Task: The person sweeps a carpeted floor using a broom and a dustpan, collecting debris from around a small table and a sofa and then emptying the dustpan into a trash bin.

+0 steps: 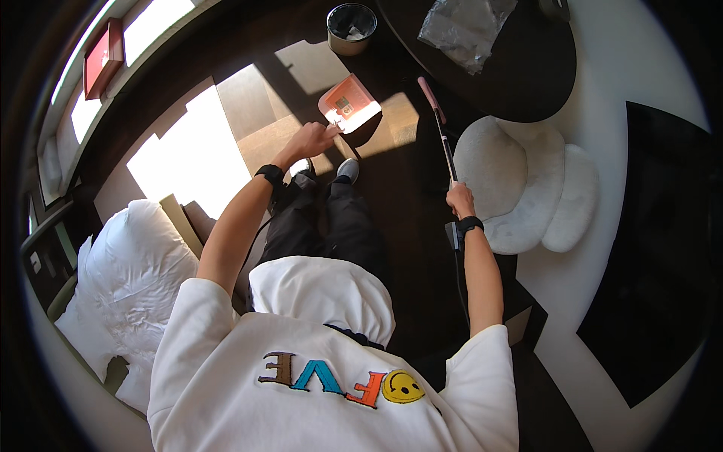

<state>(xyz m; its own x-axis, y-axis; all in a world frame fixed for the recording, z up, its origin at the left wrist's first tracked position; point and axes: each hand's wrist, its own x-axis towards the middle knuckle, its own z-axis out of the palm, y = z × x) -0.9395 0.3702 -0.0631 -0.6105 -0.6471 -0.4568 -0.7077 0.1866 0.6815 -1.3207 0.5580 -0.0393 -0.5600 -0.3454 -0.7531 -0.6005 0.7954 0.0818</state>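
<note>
My left hand [312, 140] is closed on the handle end of a pink dustpan [350, 103], which is held above the sunlit wood floor. Some pale bits show near the pan's handle side, too small to identify. On the right, my right hand [461, 199] grips the long thin handle of a broom [447, 148] with a pink head, which points away from me beside the dark round table. Both wrists wear black bands. My feet, in light shoes, are just below the dustpan.
A waste bin [351, 29] stands beyond the dustpan. At the upper right, a round dark table [525, 73] bears a clear plastic bag [467, 31]. A cream padded chair [491, 164] stands by my right hand. White bedding [135, 277] lies at the left, and a red box [104, 59] sits by the window.
</note>
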